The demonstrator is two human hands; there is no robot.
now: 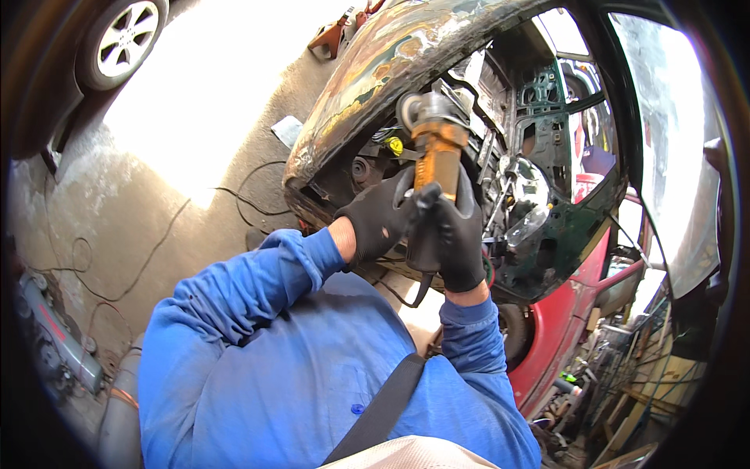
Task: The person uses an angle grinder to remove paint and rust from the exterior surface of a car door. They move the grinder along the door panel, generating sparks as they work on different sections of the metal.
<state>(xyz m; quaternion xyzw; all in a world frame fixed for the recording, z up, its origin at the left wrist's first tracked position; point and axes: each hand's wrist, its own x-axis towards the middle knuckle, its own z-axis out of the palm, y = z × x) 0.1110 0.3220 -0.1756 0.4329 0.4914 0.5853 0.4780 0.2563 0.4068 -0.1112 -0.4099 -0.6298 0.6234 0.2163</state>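
Note:
An orange angle grinder (pixel 439 152) is held up in front of my chest, its metal head pointing away from me. My right hand (pixel 461 242), in a black glove, is closed around the grinder's body from the right. From the left, my left hand (pixel 376 219), in a black glove with a small hole, is closed against the tool. The grinder's power cord (pixel 422 291) hangs from its rear end. Just beyond the grinder is a stripped car body (pixel 351 94) with patchy, worn paint; its open inside shows bare metal and loose parts. Whether the grinder's head touches the car I cannot tell.
A dark cable (pixel 148 266) snakes across the concrete floor at left. Grey cylinders (pixel 66 332) stand at lower left, a car wheel (pixel 125 43) at upper left. An orange stand (pixel 332 35) is behind the car body. A red car (pixel 558 332) and piled clutter (pixel 625 383) fill the right.

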